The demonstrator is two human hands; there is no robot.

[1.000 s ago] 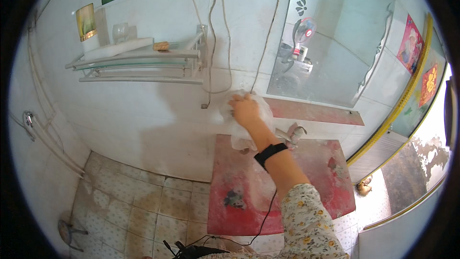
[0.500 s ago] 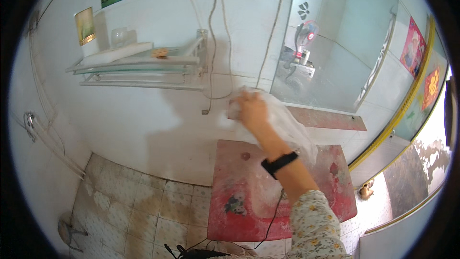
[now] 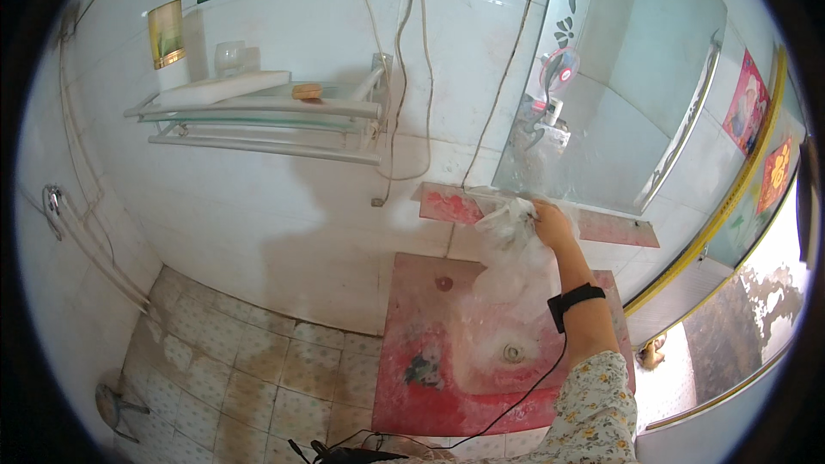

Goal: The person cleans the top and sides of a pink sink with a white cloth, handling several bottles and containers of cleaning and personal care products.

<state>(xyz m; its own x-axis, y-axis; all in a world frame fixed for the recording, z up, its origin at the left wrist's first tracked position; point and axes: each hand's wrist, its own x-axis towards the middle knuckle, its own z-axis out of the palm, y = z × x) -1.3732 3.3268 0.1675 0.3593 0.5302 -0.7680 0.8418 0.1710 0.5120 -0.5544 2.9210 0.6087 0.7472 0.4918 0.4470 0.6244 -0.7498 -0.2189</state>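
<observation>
right hand point(image 3: 554, 225) closed on crumpled clear plastic bag point(image 3: 509, 241), pressed at red ledge point(image 3: 447, 204) under mirror point(image 3: 619, 94). bag bulk lies left of hand and hangs down from it, toward red sink point(image 3: 412, 326). ledge long axis runs left-right, extending both ways from grip. left hand out of view, so right alone near. glass shelf point(image 3: 258, 107) well apart, upper left.

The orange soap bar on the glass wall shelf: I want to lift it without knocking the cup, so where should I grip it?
Pinch the orange soap bar across its short sides from above and the front. It lies flat on the glass shelf, the wall blocks the back, and the clear cup stands well to its left.
</observation>
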